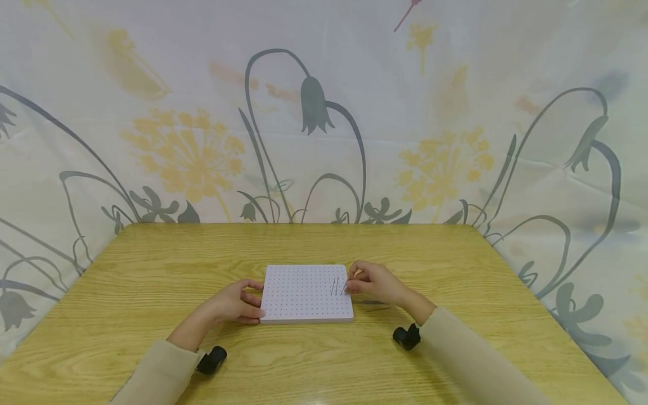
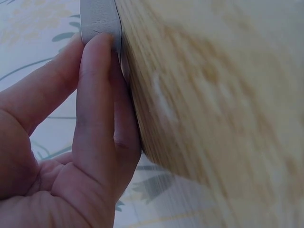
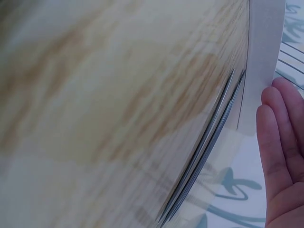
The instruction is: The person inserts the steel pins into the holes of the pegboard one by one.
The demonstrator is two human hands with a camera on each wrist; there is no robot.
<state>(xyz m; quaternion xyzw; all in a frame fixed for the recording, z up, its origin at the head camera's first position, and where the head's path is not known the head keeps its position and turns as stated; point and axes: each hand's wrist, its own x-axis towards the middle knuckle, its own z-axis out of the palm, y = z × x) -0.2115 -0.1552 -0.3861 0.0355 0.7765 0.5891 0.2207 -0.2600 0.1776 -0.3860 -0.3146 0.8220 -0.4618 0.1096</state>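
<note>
A white pegboard [image 1: 304,292] with rows of small holes lies on the table. My left hand [image 1: 238,302] grips its left side, the thumb at the near corner; in the left wrist view, the fingertips [image 2: 97,45] press against the board's edge [image 2: 99,19]. Two thin metal pins [image 1: 333,287] stand in the right part of the board. Beside them, my right hand [image 1: 377,283] pinches a third, tilted pin [image 1: 343,289] between thumb and fingers, its lower end close over the holes. In the right wrist view, the fingers [image 3: 273,137] hide this pin.
Metal tweezers [image 1: 372,302] lie on the table right of the board, under the right hand; their two pointed prongs [image 3: 204,147] show in the right wrist view. The wooden table [image 1: 304,365] ends at a flower-patterned cloth [image 1: 314,169] behind.
</note>
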